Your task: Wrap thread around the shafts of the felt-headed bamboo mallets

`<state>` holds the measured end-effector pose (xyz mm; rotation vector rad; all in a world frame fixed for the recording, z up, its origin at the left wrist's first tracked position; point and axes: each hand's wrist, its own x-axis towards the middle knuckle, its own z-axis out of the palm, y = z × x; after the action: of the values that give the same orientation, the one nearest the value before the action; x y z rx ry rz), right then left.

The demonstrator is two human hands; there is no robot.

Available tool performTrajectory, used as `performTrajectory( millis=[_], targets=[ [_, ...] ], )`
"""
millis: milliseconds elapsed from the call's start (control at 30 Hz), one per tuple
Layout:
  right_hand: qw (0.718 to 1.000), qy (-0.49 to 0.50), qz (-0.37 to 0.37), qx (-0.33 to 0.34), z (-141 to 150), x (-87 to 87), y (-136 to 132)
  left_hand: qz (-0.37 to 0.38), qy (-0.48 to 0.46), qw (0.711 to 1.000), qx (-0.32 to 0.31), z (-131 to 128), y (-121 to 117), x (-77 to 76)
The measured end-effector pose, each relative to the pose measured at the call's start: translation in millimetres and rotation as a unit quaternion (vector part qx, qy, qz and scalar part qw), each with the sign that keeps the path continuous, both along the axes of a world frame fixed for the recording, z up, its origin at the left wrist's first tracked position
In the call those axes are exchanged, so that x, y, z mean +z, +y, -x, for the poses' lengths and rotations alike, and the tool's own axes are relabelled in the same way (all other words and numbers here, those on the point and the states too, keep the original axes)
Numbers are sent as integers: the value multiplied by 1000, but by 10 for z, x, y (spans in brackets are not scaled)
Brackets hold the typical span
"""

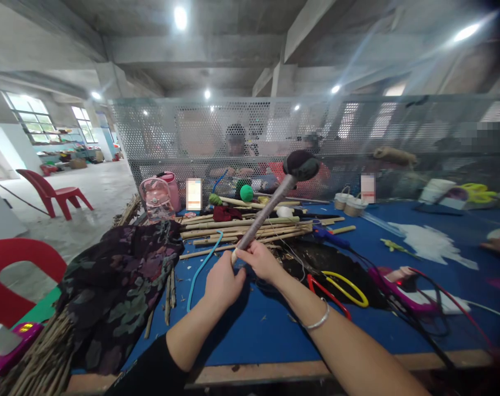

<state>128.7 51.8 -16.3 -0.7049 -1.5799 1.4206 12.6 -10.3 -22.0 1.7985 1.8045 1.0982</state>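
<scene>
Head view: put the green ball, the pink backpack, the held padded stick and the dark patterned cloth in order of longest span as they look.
1. Dark patterned cloth
2. Padded stick
3. Pink backpack
4. Green ball

The ball lies farther back than the stick, so true sizes may differ.

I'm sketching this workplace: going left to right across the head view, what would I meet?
Nearest red chair, dark floral cloth, light-blue cord, left hand, right hand, yellow loop, magenta device with a red light.
</scene>
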Motion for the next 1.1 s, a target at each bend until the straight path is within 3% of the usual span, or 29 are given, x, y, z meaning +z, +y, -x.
performTrajectory(
  millis=[100,167,233,333,400,533,700,867,900,967,1033,1100],
  targets=[
    [999,2,4,45,-31,58,-41,78,-105,989,-72,25,34,48],
    [996,13,21,82,-56,94,-58,187,-204,949,-148,29,30,109],
    [995,20,29,94,-68,98,-50,228,-248,925,-174,5,2,147],
    [998,16,15,53,-52,43,-1,72,-167,981,-72,-68,-48,124],
    [1000,8,10,24,-32,-4,30,-10,-106,994,-11,-111,-57,81],
    [997,-3,27,69,-27,-24,30,40,-155,987,-32,-129,-22,58],
    [986,19,82,141,-96,60,-12,178,-335,918,-114,-96,-31,154],
    [975,29,139,171,-140,66,-31,251,-423,852,-178,-65,-62,168],
    [977,33,136,162,-134,61,-35,254,-418,853,-181,-67,-55,151],
    [982,40,120,140,-107,58,-42,216,-376,887,-158,-81,-33,103],
    [987,39,102,117,-74,65,-42,112,-306,941,-96,-106,-10,49],
    [992,33,84,90,-55,82,-33,3,-257,966,-39,-126,4,9]
  ],
)
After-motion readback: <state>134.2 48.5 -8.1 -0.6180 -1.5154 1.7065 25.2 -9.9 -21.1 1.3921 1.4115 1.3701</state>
